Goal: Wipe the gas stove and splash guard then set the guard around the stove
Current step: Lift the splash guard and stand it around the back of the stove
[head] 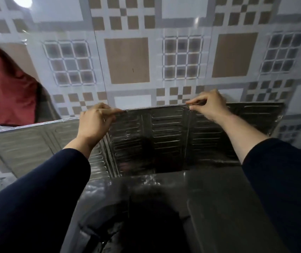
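Left hand (95, 123) and right hand (207, 105) each pinch the top edge of the guard (164, 136), which stands upright below them against the wall (127, 59), with the stove (164, 207) nearer, between the sleeves.

Shiny ribbed metal splash guard (164, 136), folding panels, upright along the far tiled wall, left panel angled toward the near left, right panel reaching far right. Dark glossy gas stove (164, 198) just in front, near centre, partly shadowed, burner details unclear.
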Available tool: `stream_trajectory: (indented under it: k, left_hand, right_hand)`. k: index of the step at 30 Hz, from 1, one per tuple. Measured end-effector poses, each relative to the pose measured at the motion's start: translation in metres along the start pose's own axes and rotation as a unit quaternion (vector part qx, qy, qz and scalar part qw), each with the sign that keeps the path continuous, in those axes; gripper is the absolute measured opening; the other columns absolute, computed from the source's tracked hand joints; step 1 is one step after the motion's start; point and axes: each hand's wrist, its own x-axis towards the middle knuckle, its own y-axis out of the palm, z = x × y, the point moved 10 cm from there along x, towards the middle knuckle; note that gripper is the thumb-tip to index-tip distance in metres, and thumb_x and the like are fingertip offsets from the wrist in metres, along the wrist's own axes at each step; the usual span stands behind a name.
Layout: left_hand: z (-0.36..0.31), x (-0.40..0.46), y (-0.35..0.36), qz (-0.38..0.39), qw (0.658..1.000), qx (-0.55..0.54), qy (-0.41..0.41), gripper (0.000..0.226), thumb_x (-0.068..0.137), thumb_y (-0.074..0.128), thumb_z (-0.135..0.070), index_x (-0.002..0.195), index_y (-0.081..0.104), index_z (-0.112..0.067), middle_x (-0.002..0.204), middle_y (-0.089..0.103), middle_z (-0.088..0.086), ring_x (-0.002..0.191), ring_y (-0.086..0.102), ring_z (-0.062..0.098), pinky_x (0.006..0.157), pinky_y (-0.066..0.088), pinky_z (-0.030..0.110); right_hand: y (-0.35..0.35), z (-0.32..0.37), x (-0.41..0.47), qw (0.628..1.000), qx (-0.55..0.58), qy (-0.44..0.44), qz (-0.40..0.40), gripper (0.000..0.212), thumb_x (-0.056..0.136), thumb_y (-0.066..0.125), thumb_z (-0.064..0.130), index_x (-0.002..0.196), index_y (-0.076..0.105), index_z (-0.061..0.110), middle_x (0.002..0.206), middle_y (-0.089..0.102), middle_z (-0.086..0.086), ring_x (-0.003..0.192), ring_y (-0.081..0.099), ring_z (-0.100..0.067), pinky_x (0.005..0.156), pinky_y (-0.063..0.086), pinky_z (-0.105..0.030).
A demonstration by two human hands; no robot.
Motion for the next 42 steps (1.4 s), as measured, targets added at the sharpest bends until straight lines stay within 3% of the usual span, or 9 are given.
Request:
stream_trajectory:
  k: [3,6,9,12,18,24,29,35,42]
  left_hand:
    - [-0.002,-0.006,0.016,0.010,1.000,0.012,-0.001,0.028,0.088,0.063,-0.023,0.110,0.069,-0.039,0.102,0.066,-0.005,0.093,0.064,0.022,0.086,0.048,0.046]
    - [-0.005,-0.006,0.022,0.023,0.999,0.042,-0.007,0.031,0.090,0.059,-0.020,0.115,0.067,-0.037,0.110,0.064,-0.006,0.103,0.059,0.017,0.088,0.032,0.034]
    - [-0.005,-0.003,0.018,0.038,0.999,0.016,-0.006,0.029,0.090,0.058,-0.018,0.109,0.070,-0.036,0.109,0.067,-0.005,0.102,0.062,0.018,0.095,0.043,0.042]
    - [-0.003,-0.002,-0.004,0.036,0.999,0.019,-0.015,0.021,0.090,0.059,-0.020,0.101,0.073,-0.033,0.108,0.072,-0.003,0.099,0.066,0.023,0.089,0.050,0.045]
    - [0.035,-0.015,-0.045,0.083,0.984,0.127,-0.090,0.026,0.094,0.052,-0.026,0.113,0.066,-0.036,0.114,0.071,0.001,0.109,0.062,0.027,0.085,0.048,0.038]
    - [0.062,-0.036,-0.076,0.104,0.979,0.135,-0.115,0.032,0.092,0.052,-0.023,0.111,0.067,-0.044,0.121,0.068,-0.002,0.109,0.062,0.024,0.077,0.049,0.034]
    - [0.061,-0.045,-0.086,0.112,0.980,0.107,-0.124,0.031,0.089,0.055,-0.022,0.109,0.070,-0.041,0.118,0.070,-0.004,0.106,0.065,0.019,0.081,0.052,0.032]
    - [0.031,-0.036,-0.084,0.151,0.982,0.065,-0.097,0.029,0.087,0.057,-0.020,0.105,0.072,-0.037,0.113,0.072,-0.005,0.096,0.068,0.017,0.084,0.055,0.037]
    - [0.011,-0.033,-0.072,0.204,0.971,0.046,-0.112,0.027,0.086,0.060,-0.023,0.109,0.072,-0.031,0.106,0.072,0.000,0.096,0.064,0.017,0.091,0.052,0.038]
  right_hand:
    - [0.009,-0.018,-0.009,1.000,0.008,0.018,-0.007,0.030,0.075,0.077,0.024,0.084,0.065,0.051,0.097,0.067,0.009,0.111,0.051,-0.026,0.101,0.037,-0.054]
    - [0.014,-0.021,-0.014,1.000,0.009,0.017,-0.009,0.031,0.078,0.075,0.024,0.089,0.065,0.051,0.099,0.069,0.009,0.110,0.055,-0.026,0.100,0.037,-0.055]
    - [0.023,-0.004,-0.011,1.000,-0.015,-0.006,-0.002,0.033,0.078,0.074,0.027,0.102,0.065,0.047,0.103,0.071,0.007,0.108,0.057,-0.025,0.099,0.038,-0.055]
    - [0.049,0.038,-0.010,0.998,0.012,-0.051,0.036,0.030,0.082,0.071,0.021,0.107,0.068,0.038,0.108,0.071,0.004,0.106,0.061,-0.021,0.099,0.045,-0.048]
    - [0.105,0.108,-0.011,0.992,0.026,-0.097,0.077,0.027,0.088,0.062,0.011,0.104,0.073,0.030,0.112,0.072,0.002,0.110,0.062,-0.022,0.101,0.045,-0.044]
    - [0.125,0.142,-0.021,0.993,0.031,-0.087,0.071,0.035,0.091,0.051,0.004,0.097,0.076,0.029,0.111,0.072,0.001,0.104,0.063,-0.022,0.089,0.050,-0.034]
    - [0.129,0.144,-0.024,0.992,0.076,-0.065,0.083,0.035,0.090,0.054,0.003,0.093,0.076,0.029,0.108,0.074,0.000,0.102,0.066,-0.020,0.093,0.052,-0.039]
    - [0.107,0.136,-0.022,0.990,0.090,-0.039,0.104,0.032,0.091,0.054,0.003,0.095,0.076,0.025,0.114,0.070,0.000,0.108,0.060,-0.019,0.092,0.042,-0.025]
    - [0.097,0.121,-0.021,0.990,0.081,-0.017,0.118,0.034,0.091,0.055,0.004,0.092,0.076,0.031,0.118,0.069,0.000,0.111,0.059,-0.020,0.098,0.045,-0.031]
